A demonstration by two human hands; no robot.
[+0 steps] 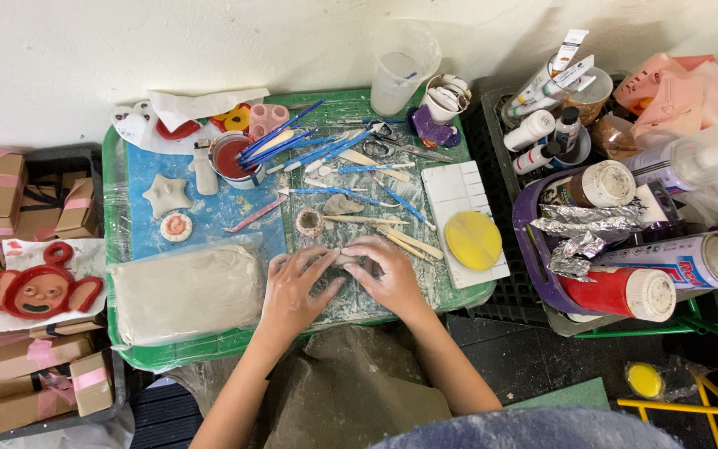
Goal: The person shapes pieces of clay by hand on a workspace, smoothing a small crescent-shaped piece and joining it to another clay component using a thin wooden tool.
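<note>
We see both hands low on the green tabletop (234,339), pressed together over a small piece of clay (344,259). The left hand (294,289) lies flat with spread fingers, its fingertips touching the clay from the left side. The right hand (388,274) is curved over the clay from the right, with its fingers bent down on it. So both hands are half closed on the same clay piece, which sits on the cutting mat (351,303) near the front edge of the tabletop. Most of the clay is hidden under the fingers, so we cannot tell its shape.

Just left of the left hand lies a big grey clay block (186,293) in clear plastic wrap. Behind it, on a blue sheet (147,229), there are a clay star (166,195) and a small round disc (176,226) with a red centre. A red bowl (230,158) stands further back, and many blue tools (317,150) lie across it and over the mat. Some wooden sticks (405,241) lie just behind the right hand. To the right of them is a white palette (450,187) with a yellow sponge (473,239) on it. A purple basket (533,274) with tubes and foil stands well to the right.
</note>
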